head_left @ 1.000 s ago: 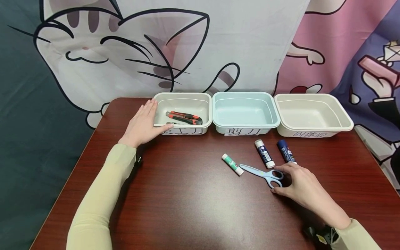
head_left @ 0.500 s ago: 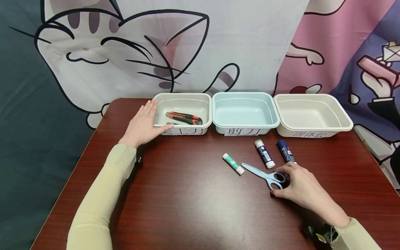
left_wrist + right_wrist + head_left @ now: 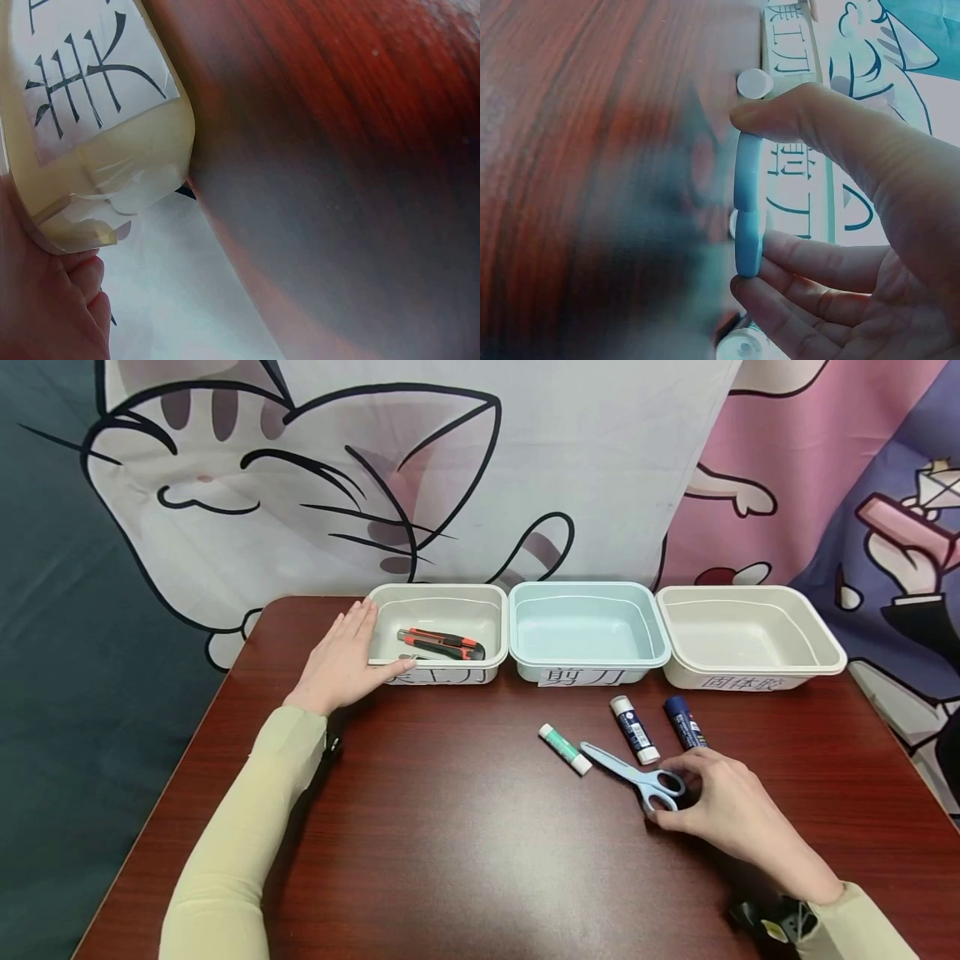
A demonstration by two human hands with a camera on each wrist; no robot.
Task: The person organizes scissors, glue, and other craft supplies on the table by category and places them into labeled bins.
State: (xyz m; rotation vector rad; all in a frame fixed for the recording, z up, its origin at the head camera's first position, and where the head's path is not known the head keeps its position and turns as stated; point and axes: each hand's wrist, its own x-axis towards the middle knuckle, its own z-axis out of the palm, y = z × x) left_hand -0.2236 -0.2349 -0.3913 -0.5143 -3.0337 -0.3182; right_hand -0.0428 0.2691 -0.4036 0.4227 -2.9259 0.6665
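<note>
My right hand (image 3: 723,802) pinches the handles of the light blue scissors (image 3: 633,775) between thumb and fingers. In the right wrist view, thumb and fingertips press the two ends of the blue handles (image 3: 748,176). The blades point left, toward a small green and white glue stick (image 3: 566,750). Beyond the scissors lie a navy and white glue stick (image 3: 635,730) and a dark blue glue stick (image 3: 686,722), partly behind the hand. My left hand (image 3: 341,664) rests against the left cream bin (image 3: 495,610), fingers straight along its side, thumb at the front rim. Inside lie orange and black box cutters (image 3: 442,643).
A light blue bin (image 3: 590,662) stands in the middle of the row, and another cream bin (image 3: 757,673) on the right. All three bear handwritten labels on the front. The brown table (image 3: 435,827) meets a cat-print cloth (image 3: 600,460) at the back.
The scissors have shifted slightly, their tips swinging a little away from me. The green glue stick has slid a little to the right and back. My left hand stays put.
</note>
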